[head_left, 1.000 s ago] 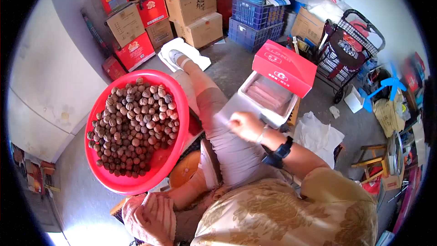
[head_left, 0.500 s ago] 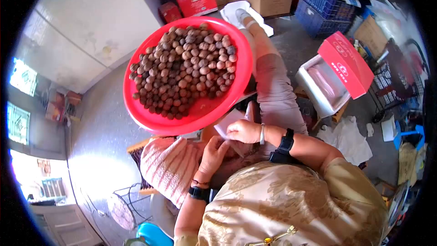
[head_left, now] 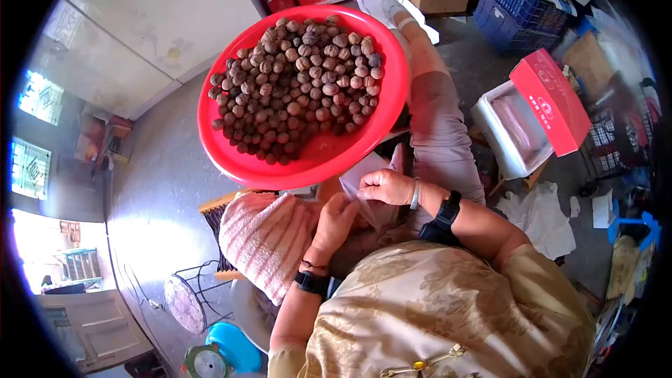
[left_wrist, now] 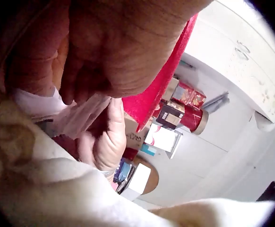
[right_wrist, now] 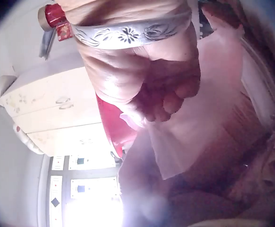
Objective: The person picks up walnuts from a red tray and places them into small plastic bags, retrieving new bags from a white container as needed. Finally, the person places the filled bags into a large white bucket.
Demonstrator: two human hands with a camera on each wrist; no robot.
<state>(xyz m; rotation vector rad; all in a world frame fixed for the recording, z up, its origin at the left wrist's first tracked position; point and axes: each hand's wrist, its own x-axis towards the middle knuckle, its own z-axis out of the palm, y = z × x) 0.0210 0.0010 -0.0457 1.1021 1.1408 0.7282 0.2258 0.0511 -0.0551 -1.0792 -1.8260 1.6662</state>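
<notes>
Walnuts (head_left: 297, 84) lie heaped in a red basin (head_left: 329, 166) at the upper centre of the head view; neither wrist view shows them, only red patches of what seems to be the basin's side. Just below the basin in the head view, the left hand (head_left: 336, 222) and right hand (head_left: 387, 187) meet, fingers drawn together, both pinching a thin, pale film (right_wrist: 173, 149). The head view catches only slips of it around the fingers; the right wrist view shows it hanging in a broad, see-through fold from centre to right, and the left wrist view shows it bunched between the two hands. Only the right wrist view makes out the flowers on the bangle (right_wrist: 130, 35); both wrist views show handles on the white cabinet (right_wrist: 57, 113). The head view alone has the pink towel (head_left: 262, 241) at lower centre-left and the foam box (head_left: 486, 115) with its red lid (head_left: 549, 101) at right.

Whether the film is a bag or a single sheet, I cannot tell. The left hand is cut off at the top of the left wrist view, its fingertips in shadow. In the right wrist view the lower centre is dark and blurred.
</notes>
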